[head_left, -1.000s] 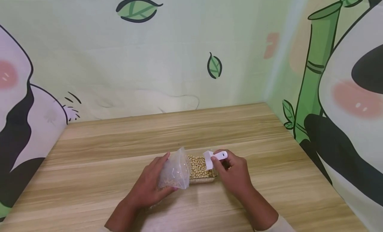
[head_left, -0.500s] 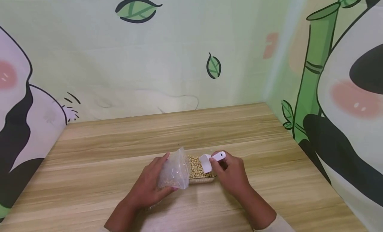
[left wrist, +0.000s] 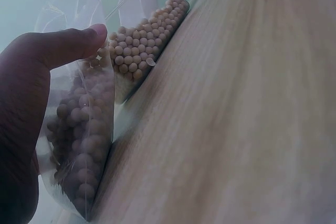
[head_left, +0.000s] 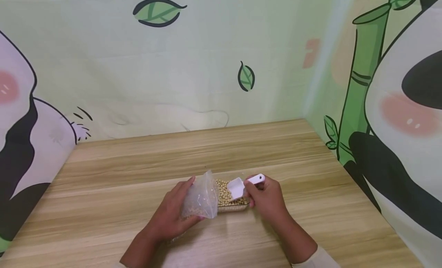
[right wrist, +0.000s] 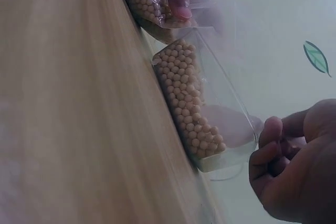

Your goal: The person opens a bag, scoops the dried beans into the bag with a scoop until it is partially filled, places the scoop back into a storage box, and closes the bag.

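Note:
In the head view my left hand grips a clear plastic bag that stands on the table. Soybeans fill the bag's lower part, and the thumb lies across its side near the mouth. Right beside the bag is a clear rectangular box with soybeans in it. My right hand pinches the handle of a white scoop between thumb and fingers. The scoop's bowl is tilted down at the beans inside the box. Through the box wall in the right wrist view, the bowl shows only faintly.
Bag and box share a wood-grain table. Behind it and to the right rise cloth walls printed with pandas, bamboo and leaves.
The scoop has shifted left over the beans, and its bowl has turned so that its broad face shows. My right hand turned with it. The left hand and bag have stayed put.

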Tool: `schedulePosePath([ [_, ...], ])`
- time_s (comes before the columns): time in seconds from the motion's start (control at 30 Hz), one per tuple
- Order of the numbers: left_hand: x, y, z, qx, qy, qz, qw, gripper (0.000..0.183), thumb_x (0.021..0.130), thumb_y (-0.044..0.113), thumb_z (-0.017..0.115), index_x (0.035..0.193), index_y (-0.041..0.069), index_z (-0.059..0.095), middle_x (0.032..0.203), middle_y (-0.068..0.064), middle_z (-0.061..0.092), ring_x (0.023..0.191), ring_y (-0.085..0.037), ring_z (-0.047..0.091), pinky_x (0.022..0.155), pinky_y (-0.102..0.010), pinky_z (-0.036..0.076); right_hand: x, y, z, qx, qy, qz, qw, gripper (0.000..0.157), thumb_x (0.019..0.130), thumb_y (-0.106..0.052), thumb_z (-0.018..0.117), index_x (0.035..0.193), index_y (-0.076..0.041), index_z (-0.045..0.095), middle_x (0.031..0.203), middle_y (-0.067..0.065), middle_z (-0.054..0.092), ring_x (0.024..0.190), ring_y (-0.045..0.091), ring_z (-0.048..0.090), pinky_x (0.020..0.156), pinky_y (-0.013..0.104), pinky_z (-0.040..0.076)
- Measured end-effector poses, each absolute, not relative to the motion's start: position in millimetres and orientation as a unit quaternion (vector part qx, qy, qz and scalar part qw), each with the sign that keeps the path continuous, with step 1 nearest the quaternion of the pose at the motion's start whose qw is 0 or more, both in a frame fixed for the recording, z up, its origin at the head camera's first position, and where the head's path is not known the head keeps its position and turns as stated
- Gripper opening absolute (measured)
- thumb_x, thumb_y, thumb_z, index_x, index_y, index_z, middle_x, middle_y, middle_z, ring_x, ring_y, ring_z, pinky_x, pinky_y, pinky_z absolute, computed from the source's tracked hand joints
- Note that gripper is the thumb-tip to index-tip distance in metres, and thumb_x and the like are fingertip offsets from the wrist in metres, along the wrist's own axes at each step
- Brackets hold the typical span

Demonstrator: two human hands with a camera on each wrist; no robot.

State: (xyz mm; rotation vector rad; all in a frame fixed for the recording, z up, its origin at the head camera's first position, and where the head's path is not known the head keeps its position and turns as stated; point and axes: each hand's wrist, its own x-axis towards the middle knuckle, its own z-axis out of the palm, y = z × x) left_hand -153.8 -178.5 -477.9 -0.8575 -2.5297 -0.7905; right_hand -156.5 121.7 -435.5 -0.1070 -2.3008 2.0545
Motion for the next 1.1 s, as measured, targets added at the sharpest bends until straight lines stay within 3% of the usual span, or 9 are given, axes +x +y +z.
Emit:
schedulePosePath([
  [0.33,-151.4,-178.2,-476.8,-0.297,-0.894,-0.289,0.17,0.106,0.083,0.039,0.092,0.166,0.001,0.04,0.147,-0.012,0.064,0.125,-0.025,0.065,0.101,-0.058,0.054,-161.8,120.9,-440.6,-0.092,-0.696,0.712,-0.009,0.016,0.102,-0.004,0.069,0.112,0.008,0.072,0.067,0.0,0.064,0.047,0.008,0.047,0.047,0.022,0.041],
  [0.73,-154.0,-178.2,-476.6,-0.309,-0.888,-0.286,0.183,0.105,0.081,0.039,0.091,0.165,-0.001,0.041,0.145,-0.013,0.065,0.122,-0.024,0.065,0.099,-0.056,0.055,-166.7,124.2,-445.0,-0.118,-0.66,0.74,-0.045,0.015,0.106,-0.009,0.067,0.111,0.004,0.067,0.067,-0.002,0.06,0.045,0.006,0.042,0.049,0.022,0.037],
  [1.1,-154.1,-178.1,-476.8,-0.305,-0.89,-0.287,0.179,0.105,0.082,0.039,0.091,0.165,0.0,0.041,0.145,-0.013,0.065,0.121,-0.023,0.065,0.098,-0.054,0.055,-170.3,126.2,-447.8,-0.122,-0.597,0.79,-0.071,0.007,0.107,-0.003,0.058,0.109,0.004,0.061,0.066,-0.002,0.056,0.043,0.005,0.039,0.045,0.018,0.033],
])
